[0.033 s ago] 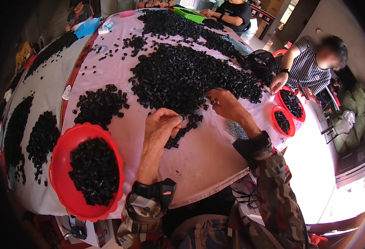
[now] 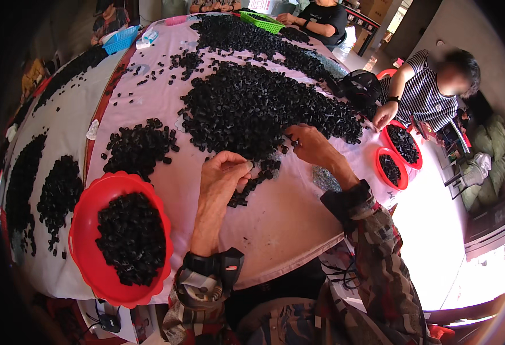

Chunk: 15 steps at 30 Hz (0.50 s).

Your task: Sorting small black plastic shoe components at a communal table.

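L hand [image 2: 222,175] fingers pinched on a small black part; orientation too small to tell. R hand [image 2: 313,146] fingers curled at big black pile [image 2: 264,109] edge, grip unclear. Red bowl [image 2: 85,230] left of pile.

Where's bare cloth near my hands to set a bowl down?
Bare cloth lies along the near table edge, between the red bowl and your right hand. A smaller gap sits between the small pile and your left hand. Beyond both hands it is crowded: the big black pile fills it.

Sunlit floor [image 2: 436,230], pink-clothed table [image 2: 275,224]
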Tool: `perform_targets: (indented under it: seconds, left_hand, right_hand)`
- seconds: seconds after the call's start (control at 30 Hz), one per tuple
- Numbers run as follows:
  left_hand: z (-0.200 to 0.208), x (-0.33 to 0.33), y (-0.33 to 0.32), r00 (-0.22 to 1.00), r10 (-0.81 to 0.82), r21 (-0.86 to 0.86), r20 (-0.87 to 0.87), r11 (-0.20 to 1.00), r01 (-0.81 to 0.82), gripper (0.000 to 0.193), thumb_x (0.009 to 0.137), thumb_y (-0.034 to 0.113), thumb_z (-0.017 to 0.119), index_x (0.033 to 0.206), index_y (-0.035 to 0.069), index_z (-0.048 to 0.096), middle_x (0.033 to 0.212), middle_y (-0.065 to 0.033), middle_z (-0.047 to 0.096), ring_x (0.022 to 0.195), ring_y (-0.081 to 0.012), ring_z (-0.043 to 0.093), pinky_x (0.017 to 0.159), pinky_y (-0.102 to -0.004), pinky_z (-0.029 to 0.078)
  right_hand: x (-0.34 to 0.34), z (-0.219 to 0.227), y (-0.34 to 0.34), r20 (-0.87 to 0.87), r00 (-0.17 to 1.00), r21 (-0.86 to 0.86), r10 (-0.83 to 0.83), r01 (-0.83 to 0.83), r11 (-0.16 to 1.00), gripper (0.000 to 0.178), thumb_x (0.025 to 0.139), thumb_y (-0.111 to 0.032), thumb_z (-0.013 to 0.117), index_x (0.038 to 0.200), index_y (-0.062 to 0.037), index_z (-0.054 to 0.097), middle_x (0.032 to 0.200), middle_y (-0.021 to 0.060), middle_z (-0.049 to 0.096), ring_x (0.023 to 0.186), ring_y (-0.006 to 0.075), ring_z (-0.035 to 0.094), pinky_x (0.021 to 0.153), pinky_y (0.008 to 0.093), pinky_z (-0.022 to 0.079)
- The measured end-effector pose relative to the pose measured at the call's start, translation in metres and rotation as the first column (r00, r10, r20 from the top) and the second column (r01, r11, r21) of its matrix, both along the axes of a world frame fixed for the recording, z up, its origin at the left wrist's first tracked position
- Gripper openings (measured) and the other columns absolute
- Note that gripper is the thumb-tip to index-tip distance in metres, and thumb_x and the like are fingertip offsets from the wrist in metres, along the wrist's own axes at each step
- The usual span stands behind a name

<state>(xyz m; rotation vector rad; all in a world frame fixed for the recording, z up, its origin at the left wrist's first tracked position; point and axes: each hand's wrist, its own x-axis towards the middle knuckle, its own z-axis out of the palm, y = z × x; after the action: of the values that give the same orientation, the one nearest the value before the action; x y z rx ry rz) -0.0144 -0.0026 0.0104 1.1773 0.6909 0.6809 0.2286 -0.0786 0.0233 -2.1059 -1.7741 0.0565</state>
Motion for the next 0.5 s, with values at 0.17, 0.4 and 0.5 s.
perform_targets:
  seconds: [0.17,0.4,0.5]
  left_hand:
    - [-0.002,0.002,0.001,1.000,-0.010,-0.008,0.002,1.000,0.010,0.011,0.080,0.006,0.070,0.088,0.002,0.064,0.079,-0.0054,0.066,0.068,-0.0104,0.063,0.060,-0.0194,0.051]
    - [0.001,0.003,0.002,1.000,-0.015,-0.001,0.017,1.000,0.016,0.011,0.081,0.007,0.070,0.088,0.002,0.064,0.079,-0.0056,0.065,0.069,-0.0109,0.064,0.061,-0.0201,0.051]
    - [-0.001,0.001,0.005,1.000,0.001,0.009,0.018,1.000,-0.001,0.011,0.081,0.007,0.070,0.088,0.002,0.064,0.079,-0.0056,0.065,0.070,-0.0111,0.064,0.060,-0.0203,0.051]
  right_hand:
    - [0.001,-0.018,0.014,0.086,0.995,-0.027,-0.056,0.059,0.998,0.040,0.067,0.004,0.054,0.106,0.0002,0.061,0.095,0.0191,0.065,0.097,0.0375,0.060,0.083,0.0435,0.049]
    - [-0.009,-0.012,0.017,-0.137,0.986,0.014,0.092,-0.091,0.996,0.034,0.070,0.002,0.059,0.104,0.0020,0.061,0.097,0.0188,0.066,0.086,0.0306,0.065,0.074,0.0385,0.052]
    - [-0.018,0.002,0.009,-0.480,0.872,-0.010,0.091,-0.109,0.994,0.031,0.071,-0.001,0.063,0.102,0.0021,0.063,0.094,0.0162,0.067,0.080,0.0263,0.066,0.070,0.0370,0.053]
